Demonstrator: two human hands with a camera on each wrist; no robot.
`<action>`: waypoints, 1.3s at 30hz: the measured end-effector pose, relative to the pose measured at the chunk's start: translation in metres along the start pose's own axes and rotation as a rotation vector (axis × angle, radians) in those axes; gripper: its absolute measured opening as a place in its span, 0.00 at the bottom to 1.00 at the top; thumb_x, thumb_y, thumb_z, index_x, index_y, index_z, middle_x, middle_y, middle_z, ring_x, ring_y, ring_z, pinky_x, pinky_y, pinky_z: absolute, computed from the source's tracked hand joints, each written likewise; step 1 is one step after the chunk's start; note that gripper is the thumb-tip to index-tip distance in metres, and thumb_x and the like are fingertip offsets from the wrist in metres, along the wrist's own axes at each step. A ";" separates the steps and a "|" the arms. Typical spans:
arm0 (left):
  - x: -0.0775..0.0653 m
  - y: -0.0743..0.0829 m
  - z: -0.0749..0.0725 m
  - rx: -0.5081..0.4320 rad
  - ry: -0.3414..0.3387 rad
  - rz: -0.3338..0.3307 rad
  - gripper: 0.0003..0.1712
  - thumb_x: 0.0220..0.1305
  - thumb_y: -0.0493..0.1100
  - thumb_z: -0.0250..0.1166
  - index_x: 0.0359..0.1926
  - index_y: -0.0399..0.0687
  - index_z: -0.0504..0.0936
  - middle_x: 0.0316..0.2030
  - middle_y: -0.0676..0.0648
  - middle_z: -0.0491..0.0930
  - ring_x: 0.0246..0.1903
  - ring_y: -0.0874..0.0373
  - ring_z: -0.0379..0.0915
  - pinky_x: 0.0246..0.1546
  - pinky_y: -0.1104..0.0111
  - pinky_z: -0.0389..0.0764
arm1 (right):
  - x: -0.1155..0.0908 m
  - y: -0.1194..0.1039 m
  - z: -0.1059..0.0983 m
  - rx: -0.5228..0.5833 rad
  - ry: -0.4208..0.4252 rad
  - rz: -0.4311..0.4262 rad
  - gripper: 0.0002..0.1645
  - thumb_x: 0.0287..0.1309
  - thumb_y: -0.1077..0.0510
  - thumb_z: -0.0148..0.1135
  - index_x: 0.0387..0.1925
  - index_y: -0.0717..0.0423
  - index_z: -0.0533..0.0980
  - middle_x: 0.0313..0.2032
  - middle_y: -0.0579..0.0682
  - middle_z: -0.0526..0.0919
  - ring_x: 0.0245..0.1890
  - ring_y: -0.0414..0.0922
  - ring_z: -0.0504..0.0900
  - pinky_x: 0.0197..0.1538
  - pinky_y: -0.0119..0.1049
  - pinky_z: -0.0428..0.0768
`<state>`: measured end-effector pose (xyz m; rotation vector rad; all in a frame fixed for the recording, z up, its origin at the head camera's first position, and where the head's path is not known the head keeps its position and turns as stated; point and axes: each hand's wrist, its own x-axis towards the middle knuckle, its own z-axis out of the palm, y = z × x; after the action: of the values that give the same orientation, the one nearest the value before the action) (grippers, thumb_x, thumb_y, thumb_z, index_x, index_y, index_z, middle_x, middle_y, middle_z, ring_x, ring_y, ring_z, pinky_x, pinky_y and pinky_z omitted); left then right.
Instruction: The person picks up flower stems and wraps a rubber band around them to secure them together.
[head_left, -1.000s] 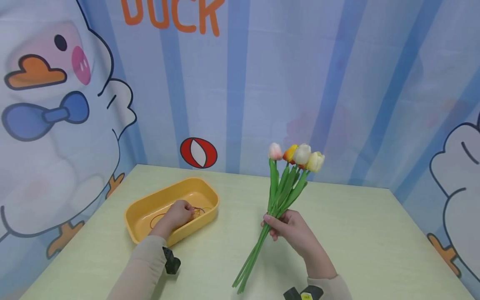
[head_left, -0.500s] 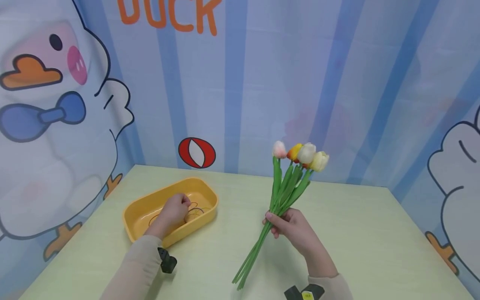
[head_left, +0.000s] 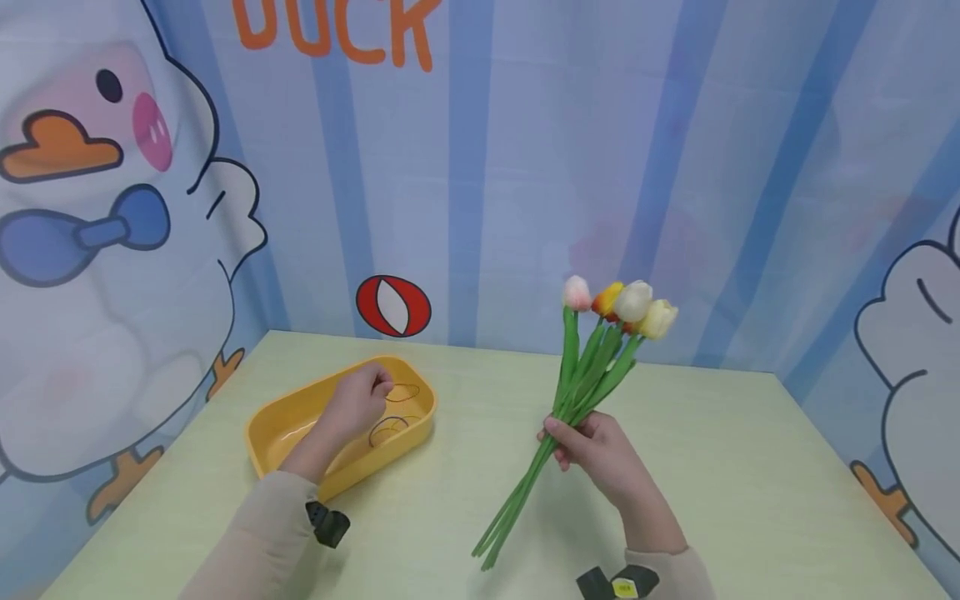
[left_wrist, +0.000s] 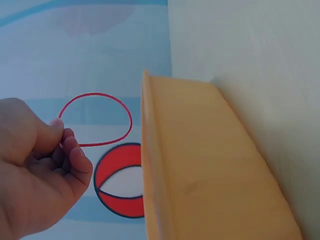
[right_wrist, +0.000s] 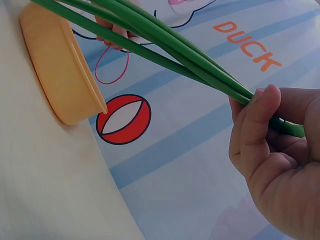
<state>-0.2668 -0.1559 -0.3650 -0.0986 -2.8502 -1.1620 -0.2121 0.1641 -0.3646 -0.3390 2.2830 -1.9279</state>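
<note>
My left hand (head_left: 358,406) is raised over the yellow tray and pinches a red rubber band between thumb and fingers. In the left wrist view the rubber band (left_wrist: 131,120) stands out as an open loop from the fingertips. My right hand (head_left: 600,454) grips a bunch of tulips (head_left: 596,367) around the middle of the green stems. The pink, white, cream and orange-yellow heads point up and away, and the stem ends slant down to the left. In the right wrist view the stems (right_wrist: 175,50) run between thumb and curled fingers.
The yellow tray (head_left: 262,421) sits on the left of the pale table (head_left: 720,467), with several more rubber bands (head_left: 390,427) inside. A printed curtain (head_left: 540,150) with ducks and stripes hangs behind the table's far edge. Each wrist carries a small black camera (head_left: 327,523).
My left hand has risen from the bands in the tray, with one rubber band now hanging from its fingers. The right hand and tulips have shifted slightly right and up.
</note>
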 end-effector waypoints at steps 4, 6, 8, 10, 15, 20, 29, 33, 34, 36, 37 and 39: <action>-0.009 0.015 0.000 -0.017 -0.012 0.035 0.04 0.72 0.36 0.53 0.43 0.38 0.72 0.35 0.43 0.72 0.35 0.52 0.69 0.32 0.67 0.72 | -0.001 0.000 -0.003 0.001 0.021 -0.009 0.18 0.67 0.55 0.57 0.40 0.70 0.76 0.24 0.48 0.77 0.21 0.38 0.73 0.33 0.31 0.77; -0.013 0.023 0.002 -0.025 -0.018 0.057 0.03 0.71 0.35 0.54 0.42 0.38 0.72 0.35 0.43 0.72 0.34 0.52 0.69 0.32 0.68 0.73 | -0.001 0.000 -0.006 0.006 0.030 -0.015 0.18 0.67 0.55 0.57 0.39 0.71 0.76 0.24 0.48 0.77 0.22 0.38 0.73 0.33 0.31 0.76; -0.017 0.030 0.004 -0.033 -0.023 0.093 0.03 0.70 0.35 0.55 0.41 0.38 0.72 0.35 0.42 0.73 0.34 0.52 0.69 0.32 0.68 0.73 | -0.002 0.000 -0.008 0.007 0.042 -0.020 0.19 0.67 0.54 0.57 0.39 0.71 0.76 0.23 0.47 0.77 0.22 0.38 0.73 0.34 0.31 0.76; -0.022 0.036 0.007 -0.040 -0.029 0.137 0.02 0.70 0.34 0.56 0.39 0.39 0.73 0.34 0.41 0.73 0.34 0.53 0.68 0.33 0.68 0.73 | -0.003 0.000 -0.011 0.006 0.058 -0.024 0.20 0.67 0.53 0.57 0.39 0.70 0.77 0.23 0.47 0.77 0.21 0.38 0.73 0.35 0.31 0.75; -0.038 0.048 0.014 -0.047 -0.023 0.302 0.04 0.66 0.31 0.58 0.34 0.41 0.73 0.29 0.46 0.72 0.31 0.55 0.66 0.33 0.67 0.72 | -0.005 -0.001 -0.019 0.017 0.106 -0.036 0.20 0.67 0.51 0.57 0.39 0.69 0.77 0.21 0.44 0.75 0.21 0.38 0.72 0.34 0.31 0.74; -0.055 0.056 0.021 -0.070 -0.047 0.405 0.06 0.66 0.31 0.59 0.32 0.42 0.72 0.25 0.51 0.69 0.25 0.59 0.64 0.27 0.70 0.71 | -0.007 -0.004 -0.026 0.048 0.139 -0.044 0.18 0.67 0.52 0.56 0.38 0.66 0.77 0.21 0.43 0.76 0.21 0.37 0.72 0.33 0.29 0.74; -0.077 0.064 0.027 -0.083 -0.126 0.537 0.06 0.67 0.31 0.57 0.32 0.43 0.72 0.25 0.52 0.68 0.25 0.64 0.61 0.26 0.72 0.70 | -0.012 -0.007 -0.038 0.112 0.187 -0.042 0.14 0.67 0.51 0.57 0.36 0.59 0.78 0.26 0.42 0.80 0.24 0.35 0.72 0.31 0.26 0.75; -0.084 0.067 0.029 -0.071 -0.162 0.554 0.06 0.67 0.32 0.57 0.33 0.43 0.72 0.25 0.52 0.68 0.25 0.64 0.61 0.27 0.72 0.70 | -0.014 -0.009 -0.043 0.141 0.199 -0.050 0.12 0.67 0.52 0.57 0.35 0.56 0.78 0.26 0.42 0.80 0.23 0.34 0.72 0.31 0.25 0.75; -0.085 0.068 0.029 -0.066 -0.170 0.554 0.06 0.67 0.32 0.57 0.33 0.44 0.72 0.25 0.53 0.69 0.25 0.64 0.61 0.27 0.72 0.70 | -0.014 -0.009 -0.044 0.146 0.203 -0.052 0.12 0.67 0.52 0.57 0.34 0.55 0.79 0.26 0.42 0.80 0.23 0.34 0.73 0.31 0.25 0.75; -0.088 0.069 0.030 -0.062 -0.186 0.564 0.06 0.67 0.33 0.57 0.33 0.44 0.72 0.25 0.53 0.69 0.25 0.64 0.61 0.27 0.72 0.70 | -0.015 -0.009 -0.046 0.160 0.208 -0.053 0.11 0.67 0.52 0.57 0.34 0.54 0.79 0.26 0.41 0.81 0.23 0.34 0.73 0.30 0.25 0.75; -0.090 0.070 0.030 -0.064 -0.195 0.566 0.06 0.67 0.33 0.57 0.33 0.44 0.72 0.25 0.54 0.69 0.26 0.64 0.61 0.28 0.72 0.70 | -0.016 -0.010 -0.046 0.167 0.210 -0.054 0.11 0.67 0.52 0.57 0.33 0.54 0.79 0.26 0.41 0.81 0.23 0.34 0.73 0.30 0.25 0.75; -0.092 0.072 0.031 -0.075 -0.209 0.571 0.05 0.67 0.33 0.57 0.33 0.44 0.72 0.26 0.54 0.69 0.26 0.63 0.62 0.28 0.72 0.71 | -0.016 -0.010 -0.047 0.184 0.212 -0.058 0.10 0.67 0.52 0.57 0.33 0.53 0.79 0.27 0.41 0.81 0.22 0.33 0.73 0.30 0.25 0.75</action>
<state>-0.1699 -0.0861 -0.3445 -1.0127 -2.6433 -1.1709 -0.2070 0.2119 -0.3473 -0.1901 2.2142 -2.2816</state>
